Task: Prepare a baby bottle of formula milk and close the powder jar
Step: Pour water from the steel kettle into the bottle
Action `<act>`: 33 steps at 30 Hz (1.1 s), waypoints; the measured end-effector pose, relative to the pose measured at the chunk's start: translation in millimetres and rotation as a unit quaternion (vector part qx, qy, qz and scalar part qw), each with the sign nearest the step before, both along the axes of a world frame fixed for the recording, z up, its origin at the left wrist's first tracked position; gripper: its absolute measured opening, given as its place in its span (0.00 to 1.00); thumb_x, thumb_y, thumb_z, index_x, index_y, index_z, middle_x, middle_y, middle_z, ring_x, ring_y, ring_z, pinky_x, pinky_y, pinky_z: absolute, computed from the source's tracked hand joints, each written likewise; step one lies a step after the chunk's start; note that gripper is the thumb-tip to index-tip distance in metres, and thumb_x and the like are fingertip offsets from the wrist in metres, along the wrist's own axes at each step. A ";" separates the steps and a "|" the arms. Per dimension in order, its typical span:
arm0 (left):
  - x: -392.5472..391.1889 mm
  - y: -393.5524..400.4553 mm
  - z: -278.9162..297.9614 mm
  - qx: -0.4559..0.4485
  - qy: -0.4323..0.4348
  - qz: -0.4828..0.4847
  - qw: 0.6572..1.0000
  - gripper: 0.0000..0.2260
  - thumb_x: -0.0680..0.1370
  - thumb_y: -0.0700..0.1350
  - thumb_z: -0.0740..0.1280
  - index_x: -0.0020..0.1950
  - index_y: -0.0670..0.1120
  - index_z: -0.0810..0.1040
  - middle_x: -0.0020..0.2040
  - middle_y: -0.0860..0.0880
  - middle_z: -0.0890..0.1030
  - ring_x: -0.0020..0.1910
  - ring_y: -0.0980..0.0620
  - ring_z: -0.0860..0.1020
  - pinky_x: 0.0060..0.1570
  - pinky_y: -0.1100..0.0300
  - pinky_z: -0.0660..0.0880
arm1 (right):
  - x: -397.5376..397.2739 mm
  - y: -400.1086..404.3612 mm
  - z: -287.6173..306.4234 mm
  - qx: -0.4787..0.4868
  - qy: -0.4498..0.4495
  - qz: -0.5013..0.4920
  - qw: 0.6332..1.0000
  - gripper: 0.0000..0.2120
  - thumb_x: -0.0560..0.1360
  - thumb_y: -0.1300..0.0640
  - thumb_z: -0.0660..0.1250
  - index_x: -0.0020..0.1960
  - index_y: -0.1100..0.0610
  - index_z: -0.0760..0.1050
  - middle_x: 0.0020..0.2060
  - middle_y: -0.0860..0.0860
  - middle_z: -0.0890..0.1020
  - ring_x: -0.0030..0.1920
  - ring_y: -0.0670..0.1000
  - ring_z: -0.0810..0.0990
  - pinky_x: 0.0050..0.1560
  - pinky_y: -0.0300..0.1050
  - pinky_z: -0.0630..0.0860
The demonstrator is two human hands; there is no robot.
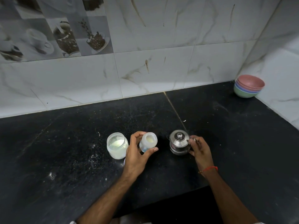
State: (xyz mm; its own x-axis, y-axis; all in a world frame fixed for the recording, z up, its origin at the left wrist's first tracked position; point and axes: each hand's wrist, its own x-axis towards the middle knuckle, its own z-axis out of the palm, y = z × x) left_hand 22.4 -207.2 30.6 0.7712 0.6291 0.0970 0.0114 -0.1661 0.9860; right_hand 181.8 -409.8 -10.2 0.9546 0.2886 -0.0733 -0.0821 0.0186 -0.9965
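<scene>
An open clear plastic jar (116, 145) with white powder inside stands on the black counter, lid off. Right of it my left hand (136, 155) grips a small translucent baby bottle (148, 141), open at the top, with pale contents visible inside and a blue mark low on its side. Further right stands a small steel kettle (179, 143) with a knobbed lid on. My right hand (199, 150) holds the kettle's handle on its right side. A pale round edge (124, 162), possibly the jar's lid, peeks out behind my left wrist.
The black stone counter (64, 151) is dusted with spilled white powder around the jar. A stack of coloured bowls (248, 86) sits in the far right corner against the tiled wall. The counter's front edge steps back near my right forearm.
</scene>
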 end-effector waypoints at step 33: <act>11.2 15.5 -9.4 0.054 0.090 -0.067 0.992 0.29 0.69 0.46 0.83 0.65 0.54 0.73 0.59 0.60 0.81 0.61 0.62 0.78 0.60 0.65 0.76 | -42.4 39.6 131.6 -0.221 -0.396 0.090 0.887 0.07 0.79 0.56 0.70 0.48 0.48 0.73 0.53 0.46 0.80 0.53 0.50 0.76 0.52 0.39 0.74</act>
